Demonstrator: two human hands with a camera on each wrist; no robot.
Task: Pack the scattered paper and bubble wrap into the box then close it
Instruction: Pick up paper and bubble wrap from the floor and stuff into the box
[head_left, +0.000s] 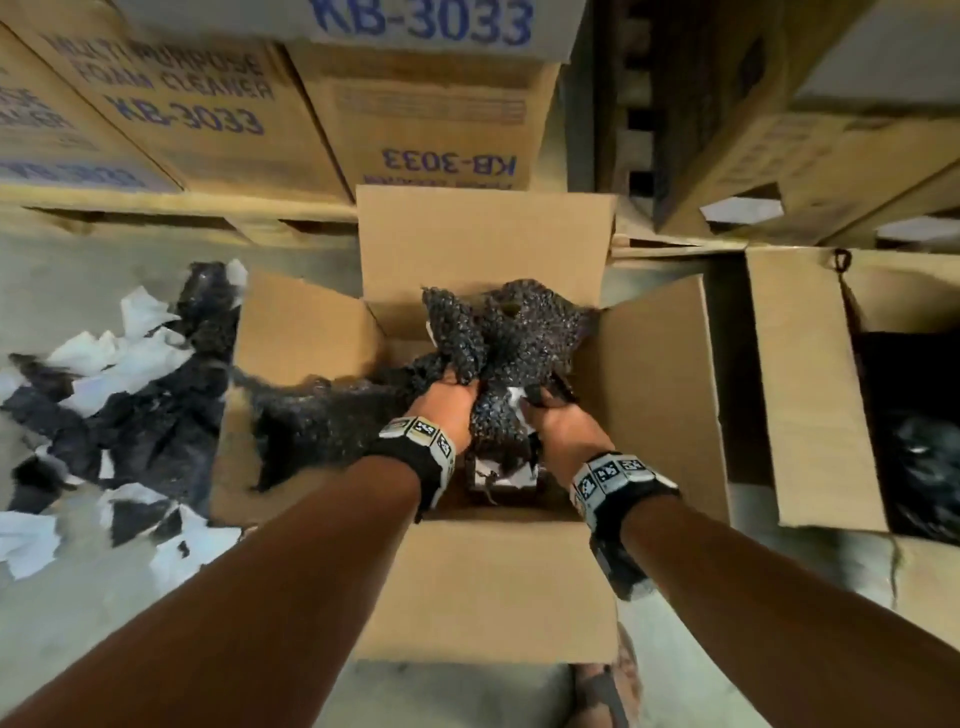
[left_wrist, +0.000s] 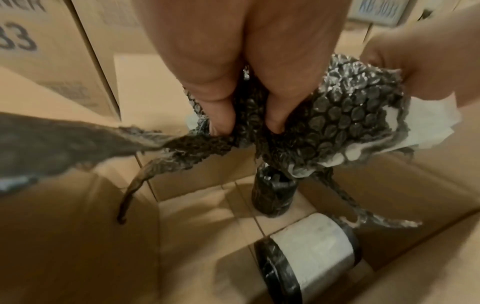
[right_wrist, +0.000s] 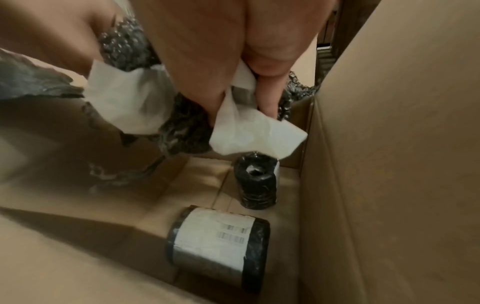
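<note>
An open cardboard box (head_left: 483, 587) stands on the floor before me with its flaps spread. Both hands hold one bundle of black bubble wrap (head_left: 498, 338) and white paper above its opening. My left hand (head_left: 452, 400) grips the bubble wrap (left_wrist: 345, 115) with curled fingers. My right hand (head_left: 556, 415) pinches white paper (right_wrist: 249, 131) together with the wrap. A tail of wrap trails over the box's left flap (head_left: 306, 332). More black bubble wrap (head_left: 156, 426) and torn white paper (head_left: 119, 358) lie scattered on the floor at the left.
On the box bottom lie a black-wrapped roll with a white label (right_wrist: 218, 246) and a smaller black-wrapped parcel (right_wrist: 257, 183). Stacked "KB-3033" cartons (head_left: 208, 114) stand behind. Another open carton (head_left: 810, 384) with dark contents is at the right.
</note>
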